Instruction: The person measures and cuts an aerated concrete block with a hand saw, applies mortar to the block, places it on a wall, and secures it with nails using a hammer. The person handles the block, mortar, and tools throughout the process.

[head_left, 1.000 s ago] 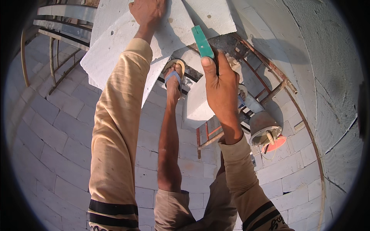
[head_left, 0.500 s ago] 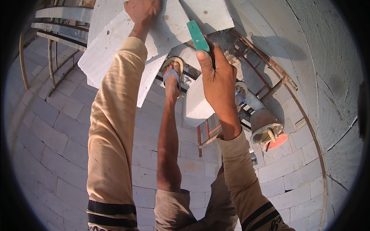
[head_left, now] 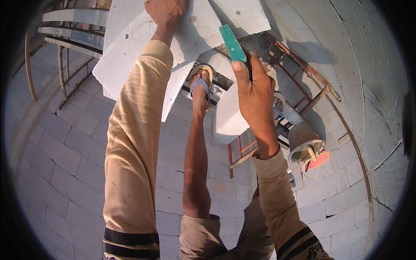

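My right hand (head_left: 256, 89) is closed round the green handle of a handsaw (head_left: 233, 42), thumb along its side. The thin blade, seen nearly edge-on, runs up from the handle along a line between white block pieces and leaves the top of the picture. My left hand (head_left: 167, 13) rests on the large white lightweight block (head_left: 143, 47), left of the blade; its fingers are mostly cut off by the top edge. Another white block part (head_left: 245, 17) lies right of the blade. Below my right hand, a smaller white block (head_left: 232, 115) sits near my feet.
My sandalled foot (head_left: 200, 86) stands on a support beneath the blocks. Rusty metal scaffold bars (head_left: 299, 65) are at right, beside a grey plastered wall (head_left: 372, 78). A bucket (head_left: 305, 141) hangs low right. Metal rails (head_left: 73, 32) stand upper left; a block wall (head_left: 99, 143) fills the background.
The whole view has shifted slightly, so everything sits a little further right. Both hands keep nearly the same places against the blocks; the saw handle looks slightly lower.
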Motion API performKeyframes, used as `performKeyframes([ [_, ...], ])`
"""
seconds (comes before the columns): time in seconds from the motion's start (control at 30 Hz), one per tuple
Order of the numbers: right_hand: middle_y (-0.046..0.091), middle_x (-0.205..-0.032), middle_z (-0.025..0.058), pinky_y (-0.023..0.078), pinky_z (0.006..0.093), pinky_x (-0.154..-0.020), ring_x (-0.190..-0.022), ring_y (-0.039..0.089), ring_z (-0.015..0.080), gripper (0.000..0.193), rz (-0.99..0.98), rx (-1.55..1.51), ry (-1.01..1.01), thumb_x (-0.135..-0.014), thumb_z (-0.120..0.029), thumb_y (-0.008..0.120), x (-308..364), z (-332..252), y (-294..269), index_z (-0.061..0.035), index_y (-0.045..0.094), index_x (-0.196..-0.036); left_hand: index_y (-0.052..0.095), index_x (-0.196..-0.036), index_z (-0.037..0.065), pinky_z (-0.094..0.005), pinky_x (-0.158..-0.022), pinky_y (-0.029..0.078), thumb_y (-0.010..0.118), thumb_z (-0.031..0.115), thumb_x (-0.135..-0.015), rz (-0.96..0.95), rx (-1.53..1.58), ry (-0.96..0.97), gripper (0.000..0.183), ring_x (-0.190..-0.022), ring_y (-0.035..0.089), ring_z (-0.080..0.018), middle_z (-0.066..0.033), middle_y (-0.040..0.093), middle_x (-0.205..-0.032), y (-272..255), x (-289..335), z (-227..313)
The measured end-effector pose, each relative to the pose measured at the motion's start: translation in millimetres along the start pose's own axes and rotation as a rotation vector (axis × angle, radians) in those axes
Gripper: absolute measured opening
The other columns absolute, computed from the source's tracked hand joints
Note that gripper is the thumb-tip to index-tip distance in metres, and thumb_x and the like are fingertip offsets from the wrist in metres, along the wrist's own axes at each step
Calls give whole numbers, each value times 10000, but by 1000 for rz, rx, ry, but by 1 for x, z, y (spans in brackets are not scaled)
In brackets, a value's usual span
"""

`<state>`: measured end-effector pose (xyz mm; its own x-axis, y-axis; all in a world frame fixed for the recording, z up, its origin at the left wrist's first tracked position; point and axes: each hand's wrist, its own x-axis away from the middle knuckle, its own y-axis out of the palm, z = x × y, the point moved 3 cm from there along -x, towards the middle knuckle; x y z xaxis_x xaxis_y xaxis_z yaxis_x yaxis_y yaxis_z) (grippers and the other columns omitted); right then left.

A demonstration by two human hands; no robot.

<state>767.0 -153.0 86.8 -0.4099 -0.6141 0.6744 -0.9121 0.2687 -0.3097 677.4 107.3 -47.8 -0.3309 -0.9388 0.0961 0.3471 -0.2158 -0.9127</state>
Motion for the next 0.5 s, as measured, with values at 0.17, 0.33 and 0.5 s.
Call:
performKeyframes([
  [0.17,581,-1403,294,512,462,-1017,-1233,626,444,723,106,33,-1,-1033,-612,497,168,19,-53,2,588,-1402,719,-1027,26,-545,-927,484,422,486,-1039,25,10,-13,547,-1009,666,-470,-274,717,-1032,10,-6,-5],
  [0.33,715,-1087,237,573,426,-781,-860,744,354,561,105,1,-50,-1034,-493,594,79,4,-27,3,613,-1296,726,-1054,22,-541,-935,486,431,489,-1026,49,20,-37,553,-1016,669,-467,-277,719,-1043,11,-5,-2],
  [0.5,640,-856,120,481,352,-674,-693,529,177,538,20,3,-125,-1067,-499,548,-8,13,4,-7,596,-1280,732,-1072,24,-529,-958,481,427,486,-1020,-16,25,-67,556,-1034,671,-462,-279,720,-1062,5,-5,2],
])
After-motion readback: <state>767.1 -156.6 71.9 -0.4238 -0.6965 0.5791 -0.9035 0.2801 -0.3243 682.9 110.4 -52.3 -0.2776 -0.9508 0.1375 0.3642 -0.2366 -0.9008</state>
